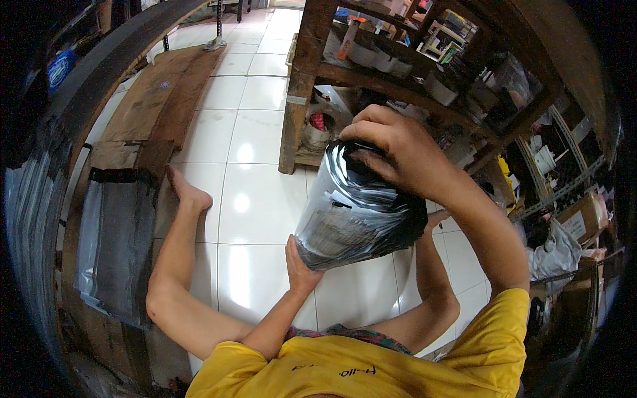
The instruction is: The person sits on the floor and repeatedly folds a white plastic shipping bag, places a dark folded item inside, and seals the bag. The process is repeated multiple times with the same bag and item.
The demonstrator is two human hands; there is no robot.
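Between my two hands is a thick stack of plastic mailing bags, silvery on the side facing left and black along the right and upper edges. My left hand supports the lower left corner, its fingers partly behind the bundle. At the top, my right hand curls its fingers over the black edge and grips it. The sheets fan out and bend below that grip. The stack is tilted above the floor between my bent legs. On the left, another pile of grey plastic bags with a black top edge lies on boards.
White floor tiles run ahead of me. A brown wooden board lies at the left beneath a dark beam. Wooden shelving with assorted items stands ahead right. A white plastic bag and a cardboard box sit at the right.
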